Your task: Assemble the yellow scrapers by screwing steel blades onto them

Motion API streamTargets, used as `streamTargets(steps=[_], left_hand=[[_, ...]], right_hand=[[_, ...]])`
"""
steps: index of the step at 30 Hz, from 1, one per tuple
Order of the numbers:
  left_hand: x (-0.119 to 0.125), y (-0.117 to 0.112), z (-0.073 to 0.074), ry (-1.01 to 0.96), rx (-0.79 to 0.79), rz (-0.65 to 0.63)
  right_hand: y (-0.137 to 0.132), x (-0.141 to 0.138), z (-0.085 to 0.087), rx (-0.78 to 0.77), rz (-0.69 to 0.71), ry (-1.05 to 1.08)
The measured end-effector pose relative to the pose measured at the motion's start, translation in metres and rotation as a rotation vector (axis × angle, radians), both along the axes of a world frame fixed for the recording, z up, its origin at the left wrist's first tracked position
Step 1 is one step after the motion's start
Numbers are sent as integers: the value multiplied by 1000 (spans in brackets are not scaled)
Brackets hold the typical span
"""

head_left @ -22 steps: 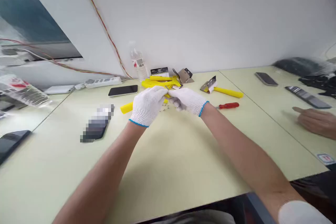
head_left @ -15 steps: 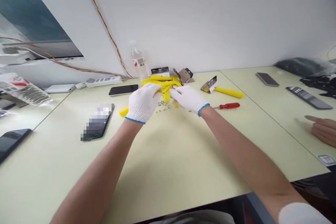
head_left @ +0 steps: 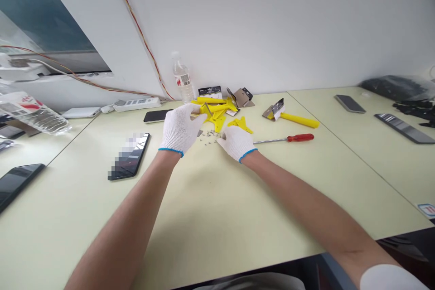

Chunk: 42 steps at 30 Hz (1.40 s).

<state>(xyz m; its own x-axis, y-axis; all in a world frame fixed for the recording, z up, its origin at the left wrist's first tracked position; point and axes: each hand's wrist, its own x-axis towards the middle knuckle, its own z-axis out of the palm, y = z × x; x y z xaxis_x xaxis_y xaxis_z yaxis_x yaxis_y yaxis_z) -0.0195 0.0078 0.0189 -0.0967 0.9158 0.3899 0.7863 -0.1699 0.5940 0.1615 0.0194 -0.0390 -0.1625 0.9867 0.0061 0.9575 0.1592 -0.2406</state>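
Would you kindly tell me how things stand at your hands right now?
Left hand beside yellow plastic pieces; right hand at scattered small screws; red-handled screwdriver lying past it.

A white wall (head_left: 272, 22) rose behind pale green desks (head_left: 217, 217), with a window (head_left: 44, 18) at left and a wire (head_left: 139, 31) running along the wall.

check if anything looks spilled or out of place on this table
Small metal parts, likely screws, lie scattered loose on the pale table top between the gloved left hand and right hand, with no container holding them. Yellow plastic pieces sit in an untidy heap just behind them.
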Motion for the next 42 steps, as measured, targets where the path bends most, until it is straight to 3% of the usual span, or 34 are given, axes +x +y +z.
streamTargets(steps=[5, 10, 13, 17, 22, 28, 42], left_hand=[[-2, 0, 0, -33, -3, 4], [-5, 1, -2, -90, -33, -10], [-5, 0, -3, -166, -63, -66], [1, -4, -3, -213, -87, -173], [12, -6, -3, -172, -75, -211], [19, -10, 1, -121, -81, -214], [26, -15, 0, -143, -70, -235]], right_hand=[[3, -8, -7, 15, 6, -20], [4, -2, 8, -12, 47, -15], [5, 8, 26, 27, 122, 158], [3, 11, 47, 188, 184, 472], [1, 4, 47, 338, 191, 397], [-1, 7, 42, 305, 171, 343], [-10, 5, 58, 269, 102, 297]])
